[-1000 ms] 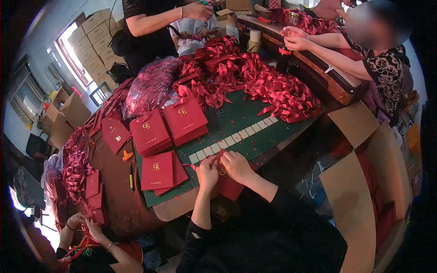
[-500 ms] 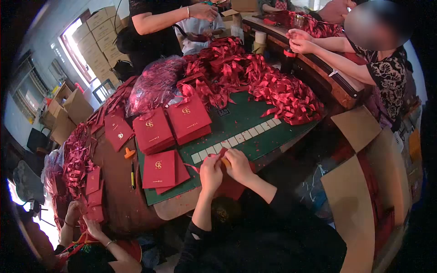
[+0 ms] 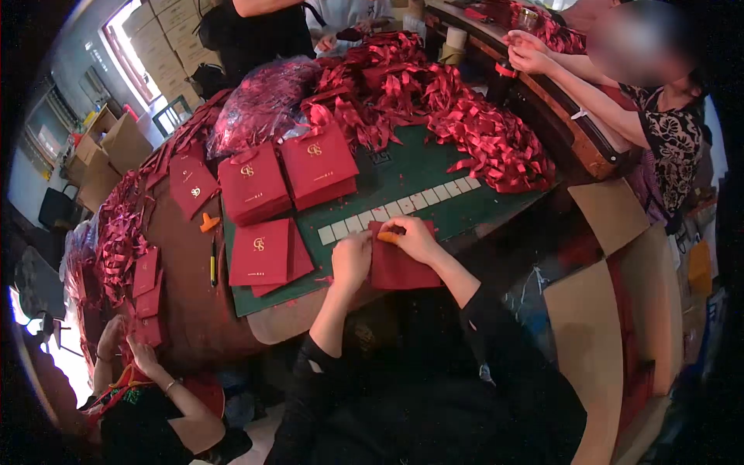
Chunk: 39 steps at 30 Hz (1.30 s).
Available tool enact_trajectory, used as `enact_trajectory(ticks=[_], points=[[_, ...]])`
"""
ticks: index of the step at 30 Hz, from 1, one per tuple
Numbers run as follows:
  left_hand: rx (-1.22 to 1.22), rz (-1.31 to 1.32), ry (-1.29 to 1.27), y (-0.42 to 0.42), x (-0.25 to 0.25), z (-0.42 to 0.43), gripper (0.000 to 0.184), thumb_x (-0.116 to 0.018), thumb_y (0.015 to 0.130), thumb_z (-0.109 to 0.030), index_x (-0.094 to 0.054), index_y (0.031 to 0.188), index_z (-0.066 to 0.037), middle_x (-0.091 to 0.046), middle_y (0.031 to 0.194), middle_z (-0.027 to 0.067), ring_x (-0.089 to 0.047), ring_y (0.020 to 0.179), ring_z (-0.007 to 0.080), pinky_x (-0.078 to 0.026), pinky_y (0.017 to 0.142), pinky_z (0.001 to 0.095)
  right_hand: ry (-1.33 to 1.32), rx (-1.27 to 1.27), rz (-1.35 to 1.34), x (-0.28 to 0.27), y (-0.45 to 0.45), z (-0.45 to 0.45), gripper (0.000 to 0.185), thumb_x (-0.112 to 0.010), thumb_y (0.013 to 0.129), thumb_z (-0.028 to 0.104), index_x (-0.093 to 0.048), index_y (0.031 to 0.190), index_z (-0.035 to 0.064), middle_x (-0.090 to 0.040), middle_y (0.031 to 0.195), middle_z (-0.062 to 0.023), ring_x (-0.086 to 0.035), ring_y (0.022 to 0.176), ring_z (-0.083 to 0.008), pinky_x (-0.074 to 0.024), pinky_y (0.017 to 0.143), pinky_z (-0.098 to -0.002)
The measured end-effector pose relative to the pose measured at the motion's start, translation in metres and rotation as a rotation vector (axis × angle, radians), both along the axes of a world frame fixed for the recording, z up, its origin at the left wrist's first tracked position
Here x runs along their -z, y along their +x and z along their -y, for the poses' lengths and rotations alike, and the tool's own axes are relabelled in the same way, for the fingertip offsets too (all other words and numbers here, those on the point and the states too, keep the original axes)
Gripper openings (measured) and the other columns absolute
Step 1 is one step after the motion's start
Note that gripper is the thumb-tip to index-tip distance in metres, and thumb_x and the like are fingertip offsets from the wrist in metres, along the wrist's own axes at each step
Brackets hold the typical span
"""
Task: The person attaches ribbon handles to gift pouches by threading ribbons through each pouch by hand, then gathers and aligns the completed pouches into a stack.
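Note:
A plain red bag (image 3: 403,267) lies at the green mat's near edge, between and below my hands. My right hand (image 3: 411,239) is curled over its upper part, closed on a small orange tool (image 3: 389,237). At the bag's left edge is my left hand (image 3: 353,260), fingers bent and blurred; what they hold, if anything, is hidden. Two stacks of red bags with gold print, a left one (image 3: 252,186) and a right one (image 3: 319,164), stand farther back on the mat. More red bags (image 3: 262,252) lie to the left of my left hand.
White tiles (image 3: 394,209) form a row on the green mat (image 3: 387,182). Red ribbon bags (image 3: 496,143) are heaped behind. An orange piece (image 3: 209,223) and a yellow-black pen (image 3: 213,263) lie left. Co-workers sit at lower left and upper right. An open carton (image 3: 589,325) stands right.
The red bag has come up onto the mat's edge and lies flatter under my hands. My hands have moved apart slightly, and the right one has shifted right. The view has tilted down.

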State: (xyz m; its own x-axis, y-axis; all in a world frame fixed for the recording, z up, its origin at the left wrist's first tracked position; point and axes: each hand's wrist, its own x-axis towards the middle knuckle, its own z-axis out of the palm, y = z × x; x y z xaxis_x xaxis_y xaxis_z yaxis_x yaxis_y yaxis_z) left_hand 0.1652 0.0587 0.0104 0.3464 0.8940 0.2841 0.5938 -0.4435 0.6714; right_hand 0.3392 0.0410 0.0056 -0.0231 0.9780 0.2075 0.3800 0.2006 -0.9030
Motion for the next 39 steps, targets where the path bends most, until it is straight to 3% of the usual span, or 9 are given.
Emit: enact_trajectory(ticks=[5, 14, 16, 18, 20, 24, 34, 37, 39], points=[[0.036, -0.37, 0.394, -0.008, -0.006, -0.009, 0.007, -0.056, 0.07, -0.006, -0.061, 0.074, -0.009, -0.058, 0.081, 0.007, -0.058, 0.081, 0.0276, -0.048, 0.066, 0.0418, -0.163, -0.139, -0.04, -0.004, 0.007, 0.0, 0.018, -0.072, 0.08, 0.008, -0.06, 0.092, 0.0006, -0.058, 0.079, -0.0028, -0.053, 0.07, -0.0103, -0.0449, 0.063, -0.0271], [-0.176, -0.701, 0.571, -0.077, -0.049, -0.023, 0.013, -0.057, 0.071, -0.006, -0.064, 0.082, -0.008, -0.058, 0.084, 0.0045, -0.052, 0.084, 0.0247, -0.041, 0.073, 0.0362, -0.12, -0.164, 0.118, 0.003, 0.007, -0.003, 0.017, -0.073, 0.077, 0.012, -0.061, 0.084, 0.001, -0.062, 0.081, -0.0096, -0.061, 0.077, -0.0191, -0.048, 0.068, -0.0321], [-0.268, -0.577, 0.577, -0.062, -0.06, 0.001, 0.038, -0.056, 0.073, -0.005, -0.061, 0.11, -0.005, -0.057, 0.108, 0.0079, -0.053, 0.093, 0.0271, -0.042, 0.079, 0.0374, -0.092, -0.153, 0.112, 0.0, 0.007, -0.001, 0.016, -0.072, 0.077, 0.011, -0.061, 0.083, 0.001, -0.062, 0.084, -0.0114, -0.062, 0.081, -0.0214, -0.0485, 0.07, -0.0344], [-0.28, -0.485, 0.65, -0.043, -0.053, 0.02, 0.053, -0.055, 0.074, -0.003, -0.052, 0.126, -0.002, -0.051, 0.125, 0.0114, -0.053, 0.103, 0.0294, -0.043, 0.084, 0.0386, -0.041, -0.147, 0.101, -0.003, 0.007, -0.001, 0.01, -0.071, 0.078, 0.005, -0.063, 0.081, -0.0001, -0.062, 0.077, -0.0068, -0.06, 0.07, -0.0128, -0.0473, 0.064, -0.0272], [0.027, -0.252, 0.405, -0.024, -0.039, 0.04, 0.047, -0.057, 0.083, -0.012, -0.05, 0.127, 0.002, -0.05, 0.127, 0.0156, -0.052, 0.109, 0.032, -0.044, 0.088, 0.04, -0.069, -0.152, 0.089, -0.006, 0.008, -0.003, 0.009, -0.07, 0.078, 0.005, -0.064, 0.083, -0.0006, -0.064, 0.077, -0.0075, -0.061, 0.071, -0.0127, -0.0478, 0.065, -0.0269], [-0.061, -0.447, 0.388, -0.003, 0.009, 0.044, 0.056, -0.055, 0.089, -0.028, -0.042, 0.133, 0.003, -0.046, 0.136, 0.0193, -0.042, 0.128, 0.0299, -0.029, 0.107, 0.0448, -0.172, -0.204, -0.008, -0.012, 0.012, -0.002, 0.008, -0.067, 0.08, 0.003, -0.066, 0.086, -0.0013, -0.067, 0.079, -0.0081, -0.062, 0.074, -0.0115, -0.0488, 0.069, -0.0266], [-0.112, -0.49, 0.342, -0.002, 0.016, 0.04, 0.053, -0.051, 0.093, -0.03, -0.042, 0.134, 0.001, -0.045, 0.138, 0.0187, -0.042, 0.13, 0.0278, -0.022, 0.11, 0.05, -0.818, -0.531, -0.144, -0.072, 0.056, 0.082, 0.013, -0.064, 0.087, 0.011, -0.066, 0.09, -0.0012, -0.067, 0.068, -0.0074, -0.063, 0.062, -0.0094, -0.0449, 0.056, -0.0221], [-0.097, -0.482, 0.33, -0.001, 0.013, 0.039, 0.053, -0.05, 0.093, -0.03, -0.042, 0.134, 0.003, -0.045, 0.138, 0.0194, -0.043, 0.13, 0.0276, -0.019, 0.111, 0.0499, -0.74, -0.658, -0.236, -0.066, 0.043, 0.091, 0.017, -0.061, 0.09, 0.014, -0.068, 0.091, -0.0013, -0.068, 0.073, -0.0057, -0.063, 0.067, -0.0113, -0.0455, 0.063, -0.0235], [-0.138, -0.365, 0.4, -0.001, 0.011, 0.042, 0.041, -0.057, 0.089, -0.026, -0.053, 0.122, -0.002, -0.052, 0.128, 0.0172, -0.046, 0.121, 0.0294, -0.027, 0.105, 0.0472, -0.411, -0.668, -0.526, -0.053, 0.03, 0.087, 0.019, -0.059, 0.091, 0.015, -0.069, 0.093, -0.0015, -0.068, 0.085, -0.0065, -0.062, 0.079, -0.0118, -0.0461, 0.07, -0.0253]])
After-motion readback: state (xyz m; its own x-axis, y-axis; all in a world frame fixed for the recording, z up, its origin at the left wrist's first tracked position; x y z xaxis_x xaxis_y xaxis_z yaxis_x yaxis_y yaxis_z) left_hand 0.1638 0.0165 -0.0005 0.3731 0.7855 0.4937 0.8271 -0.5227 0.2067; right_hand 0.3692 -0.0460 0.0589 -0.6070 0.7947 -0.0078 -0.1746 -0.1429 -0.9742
